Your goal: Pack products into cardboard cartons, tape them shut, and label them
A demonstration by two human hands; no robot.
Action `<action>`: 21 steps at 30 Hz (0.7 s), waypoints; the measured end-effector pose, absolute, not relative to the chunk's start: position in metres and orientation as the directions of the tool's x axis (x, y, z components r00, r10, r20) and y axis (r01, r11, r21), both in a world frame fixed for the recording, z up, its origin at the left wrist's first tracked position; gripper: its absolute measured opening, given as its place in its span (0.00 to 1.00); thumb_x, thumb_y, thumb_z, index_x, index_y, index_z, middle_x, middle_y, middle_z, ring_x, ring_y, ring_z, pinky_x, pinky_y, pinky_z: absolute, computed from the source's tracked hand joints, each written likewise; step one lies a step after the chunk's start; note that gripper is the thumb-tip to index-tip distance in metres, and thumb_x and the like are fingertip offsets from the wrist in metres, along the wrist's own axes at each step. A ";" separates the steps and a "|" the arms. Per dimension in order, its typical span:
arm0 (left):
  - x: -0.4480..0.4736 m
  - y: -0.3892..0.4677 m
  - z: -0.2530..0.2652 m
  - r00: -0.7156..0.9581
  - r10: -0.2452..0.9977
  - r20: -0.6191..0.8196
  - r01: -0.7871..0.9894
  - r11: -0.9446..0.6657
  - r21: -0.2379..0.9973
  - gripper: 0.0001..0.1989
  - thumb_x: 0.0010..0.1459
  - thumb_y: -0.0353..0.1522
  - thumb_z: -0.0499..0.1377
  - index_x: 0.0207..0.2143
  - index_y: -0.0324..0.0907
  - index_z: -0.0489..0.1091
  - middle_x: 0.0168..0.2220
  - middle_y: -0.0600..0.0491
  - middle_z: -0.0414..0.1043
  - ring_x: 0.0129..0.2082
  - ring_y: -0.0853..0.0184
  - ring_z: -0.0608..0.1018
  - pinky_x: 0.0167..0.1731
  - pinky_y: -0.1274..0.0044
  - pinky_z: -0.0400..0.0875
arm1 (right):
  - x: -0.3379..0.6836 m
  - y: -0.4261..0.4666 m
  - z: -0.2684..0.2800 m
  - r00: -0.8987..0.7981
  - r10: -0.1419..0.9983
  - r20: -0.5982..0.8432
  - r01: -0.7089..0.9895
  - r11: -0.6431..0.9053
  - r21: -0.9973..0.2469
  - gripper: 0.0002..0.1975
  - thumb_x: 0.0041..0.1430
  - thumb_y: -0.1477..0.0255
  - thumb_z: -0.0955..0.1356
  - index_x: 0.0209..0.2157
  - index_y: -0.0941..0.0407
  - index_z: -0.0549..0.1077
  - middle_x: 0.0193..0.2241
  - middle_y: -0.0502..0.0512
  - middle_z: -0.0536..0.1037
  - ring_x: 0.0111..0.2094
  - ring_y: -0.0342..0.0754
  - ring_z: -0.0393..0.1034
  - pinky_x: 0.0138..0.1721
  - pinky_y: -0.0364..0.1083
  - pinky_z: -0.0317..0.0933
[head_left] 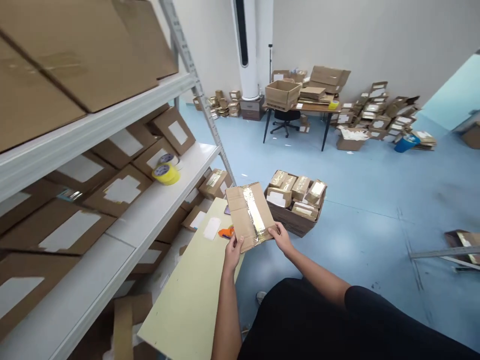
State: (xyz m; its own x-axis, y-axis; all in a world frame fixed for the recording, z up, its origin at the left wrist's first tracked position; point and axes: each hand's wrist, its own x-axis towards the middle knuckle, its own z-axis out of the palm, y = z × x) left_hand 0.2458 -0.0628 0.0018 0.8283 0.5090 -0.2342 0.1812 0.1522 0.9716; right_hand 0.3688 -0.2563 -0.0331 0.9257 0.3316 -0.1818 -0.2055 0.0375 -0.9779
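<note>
Both of my hands grip a flat cardboard box (240,212) with shiny packing tape down its middle. My left hand (233,254) holds its near left corner, thumb on top. At the near right corner, my right hand (281,237) pinches the edge. The box is raised over the right edge of a pale yellow table (183,295). On that table, partly behind the box, lies an orange tool (226,232) whose kind I cannot make out. A white paper slip (212,228) lies left of it.
An open carton (296,222) of small taped boxes stands on the floor just beyond my right hand. Metal shelving (150,235) with cartons and yellow tape rolls (166,173) rises on the left. Farther off are a desk (318,106), box piles and a blue bin (407,143).
</note>
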 end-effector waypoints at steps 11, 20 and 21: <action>0.499 -0.248 -0.023 0.950 0.202 -0.238 0.217 0.121 0.969 0.35 0.57 0.52 0.65 0.61 0.42 0.73 0.64 0.46 0.71 0.67 0.52 0.69 0.68 0.62 0.60 | 0.533 -0.477 -0.057 0.975 -0.023 -0.220 -0.217 0.093 -0.972 0.30 0.49 0.52 0.75 0.49 0.54 0.73 0.49 0.61 0.82 0.50 0.60 0.77 0.55 0.59 0.69; 0.630 -0.424 -0.045 0.953 -0.172 -0.251 0.263 0.050 0.964 0.35 0.60 0.54 0.61 0.60 0.41 0.73 0.62 0.44 0.72 0.64 0.52 0.72 0.66 0.61 0.62 | 0.599 -0.657 -0.088 0.911 -0.333 -0.242 -0.258 -0.004 -0.966 0.32 0.49 0.50 0.73 0.51 0.55 0.73 0.47 0.64 0.82 0.47 0.60 0.78 0.50 0.57 0.73; 0.638 -0.434 -0.048 0.946 -0.190 -0.261 0.274 0.043 0.961 0.35 0.60 0.54 0.60 0.61 0.41 0.72 0.63 0.43 0.71 0.65 0.52 0.71 0.67 0.61 0.61 | 0.604 -0.668 -0.093 0.909 -0.341 -0.240 -0.265 -0.029 -0.964 0.33 0.50 0.49 0.72 0.52 0.55 0.74 0.47 0.63 0.82 0.47 0.60 0.79 0.49 0.57 0.73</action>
State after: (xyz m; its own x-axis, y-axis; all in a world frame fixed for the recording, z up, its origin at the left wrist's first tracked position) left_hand 0.6376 -0.4335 -0.0481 0.9464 -0.1903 -0.2608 0.2735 0.0435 0.9609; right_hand 0.6035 -0.6677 -0.0934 0.9091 -0.3406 -0.2401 -0.2653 -0.0289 -0.9637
